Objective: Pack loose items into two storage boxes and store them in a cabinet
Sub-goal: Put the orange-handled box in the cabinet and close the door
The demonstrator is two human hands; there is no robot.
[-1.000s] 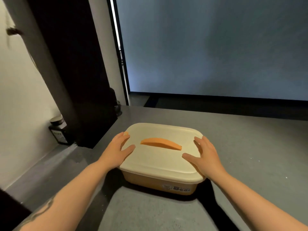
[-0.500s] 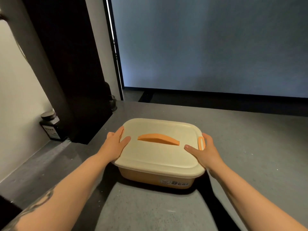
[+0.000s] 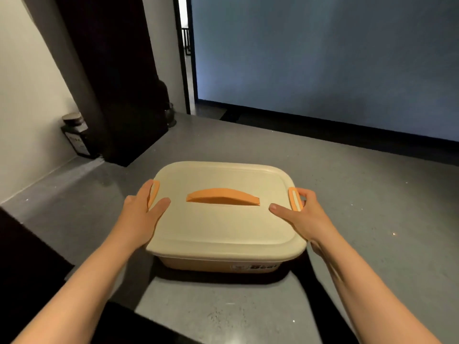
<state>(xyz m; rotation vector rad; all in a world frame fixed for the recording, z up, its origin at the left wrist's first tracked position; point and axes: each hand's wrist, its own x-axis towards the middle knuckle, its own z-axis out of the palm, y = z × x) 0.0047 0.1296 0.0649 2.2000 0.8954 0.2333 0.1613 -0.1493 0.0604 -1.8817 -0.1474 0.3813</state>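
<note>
- Storage box (image 3: 218, 265): a rounded rectangular tub with a tan body, standing flat on the grey counter (image 3: 360, 199) at the centre of the view; a small label with dark lettering shows on its near wall toward 5 o'clock.
- Lid (image 3: 223, 227): cream, with a raised border, seated on the box and covering it completely; the contents cannot be seen.
- Handle (image 3: 222, 196): an orange curved bar lying flat across the middle of the lid, untouched by either hand.
- Left clip (image 3: 153, 193) and right clip (image 3: 294, 198): orange latches at the 9 o'clock and 3 o'clock edges of the lid, both raised above the rim.
- Left hand (image 3: 141, 214): thumb resting on the lid top, fingers stretched along the outside of the left clip and touching it; the fingers look fairly straight, not curled round the clip.
- Right hand (image 3: 301, 217): thumb lying on the lid, pointing toward 9 o'clock; fingers curled round the outer side of the right clip, gripping it.
- Jar (image 3: 75, 135): dark, with a pale label, against the wall at 10 o'clock, well apart from the box.
- Dark panel (image 3: 116, 78): upright, at 11 o'clock, behind the box.
</note>
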